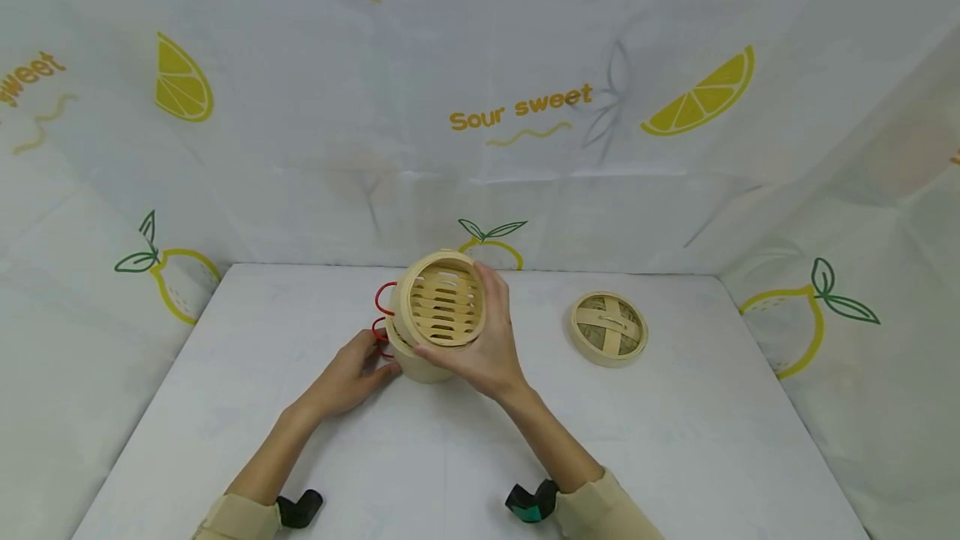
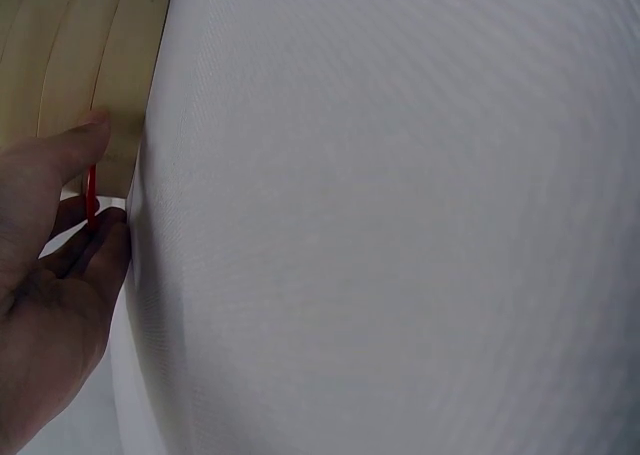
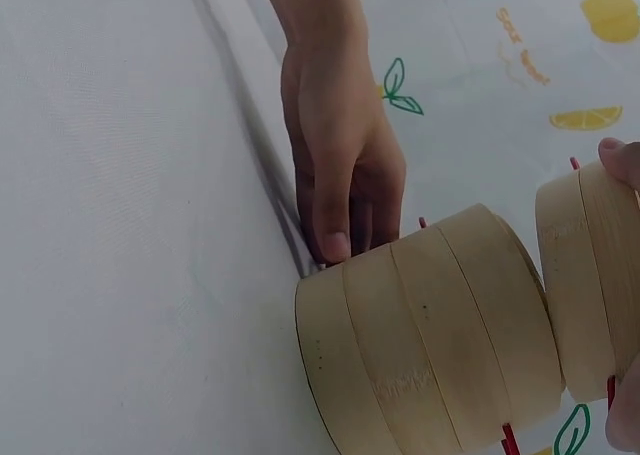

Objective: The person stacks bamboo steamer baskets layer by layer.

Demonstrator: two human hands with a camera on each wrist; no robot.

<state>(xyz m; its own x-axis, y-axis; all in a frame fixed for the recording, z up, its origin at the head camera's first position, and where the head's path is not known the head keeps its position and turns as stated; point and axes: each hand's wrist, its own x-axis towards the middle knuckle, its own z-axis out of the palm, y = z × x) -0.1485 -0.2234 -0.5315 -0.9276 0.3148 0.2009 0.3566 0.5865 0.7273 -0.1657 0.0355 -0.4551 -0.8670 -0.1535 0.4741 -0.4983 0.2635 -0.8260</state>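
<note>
A bamboo steamer basket (image 1: 447,343) with a slatted base is tilted toward the camera, and my right hand (image 1: 491,338) grips its right side. Directly beneath it, a lower bamboo steamer basket (image 1: 422,368) stands on the table; the two meet at one edge in the right wrist view. My left hand (image 1: 351,377) holds the lower basket's left side, its thumb on the wall and its fingers around a red handle (image 2: 92,193). Part of those fingers is hidden behind the basket. At right lies a round woven bamboo lid (image 1: 609,328) with crossed strips.
A white table (image 1: 697,440) carries everything. Behind and beside it hang white sheets (image 1: 420,207) printed with lemons and lettering. Black wrist straps (image 1: 301,509) show near both cream sleeves (image 1: 611,511).
</note>
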